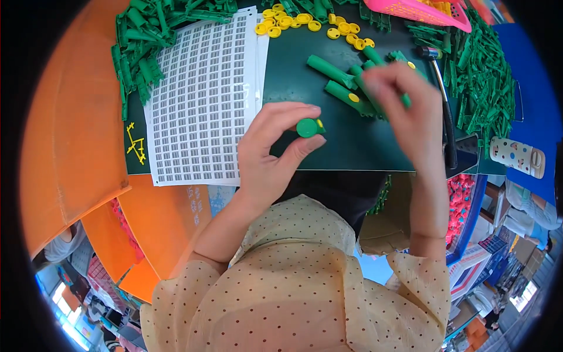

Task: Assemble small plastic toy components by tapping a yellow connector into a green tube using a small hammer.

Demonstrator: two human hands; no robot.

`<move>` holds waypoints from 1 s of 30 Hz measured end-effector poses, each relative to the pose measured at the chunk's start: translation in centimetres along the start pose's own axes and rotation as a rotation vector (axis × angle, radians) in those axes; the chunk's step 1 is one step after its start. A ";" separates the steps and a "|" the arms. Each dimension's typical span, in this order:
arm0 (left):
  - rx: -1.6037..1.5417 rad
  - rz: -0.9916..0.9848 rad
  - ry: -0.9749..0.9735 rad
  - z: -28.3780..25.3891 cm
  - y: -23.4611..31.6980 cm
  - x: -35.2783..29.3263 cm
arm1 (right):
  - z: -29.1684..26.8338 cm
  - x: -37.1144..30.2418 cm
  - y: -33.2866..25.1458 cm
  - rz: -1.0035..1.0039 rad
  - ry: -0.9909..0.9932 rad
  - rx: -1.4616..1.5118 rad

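Note:
Between thumb and forefinger, my left hand (264, 144) grips a green plastic tube (305, 127) by its sides, its round flat end facing up. A bit of yellow shows at the tube's right edge. My right hand (404, 102) hovers to the right over a loose group of green tube parts, its fingers smeared by motion; whether it holds anything is not clear. Among those parts lie a long green tube (329, 71) and another green tube with a yellow spot (346, 97). Several small yellow round caps (284, 22) are scattered along the far side of the table.
A sheet of printed labels (199, 100) covers the table's left part, under a heap of green plastic parts (138, 35). Another green heap (481, 76) fills the right side. A hammer (448, 105), pink basket (422, 10), yellow sprue (136, 145) and spotted bottle (516, 157) lie around.

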State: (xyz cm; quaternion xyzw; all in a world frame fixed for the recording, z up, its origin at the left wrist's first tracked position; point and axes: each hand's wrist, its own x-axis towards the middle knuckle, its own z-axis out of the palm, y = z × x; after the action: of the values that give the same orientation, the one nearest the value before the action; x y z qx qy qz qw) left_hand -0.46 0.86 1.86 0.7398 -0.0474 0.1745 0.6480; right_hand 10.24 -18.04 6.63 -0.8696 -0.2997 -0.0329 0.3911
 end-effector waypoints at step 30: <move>0.191 0.066 0.015 -0.6 -2.1 0.4 | 2.7 0.1 -3.0 -0.351 -0.202 -0.037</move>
State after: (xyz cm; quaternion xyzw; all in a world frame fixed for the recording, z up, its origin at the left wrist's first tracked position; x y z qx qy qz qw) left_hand 0.39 1.79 0.04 0.7950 -0.0499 0.2051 0.5686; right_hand 8.18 -14.56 6.81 -0.8101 -0.4836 -0.0184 0.3311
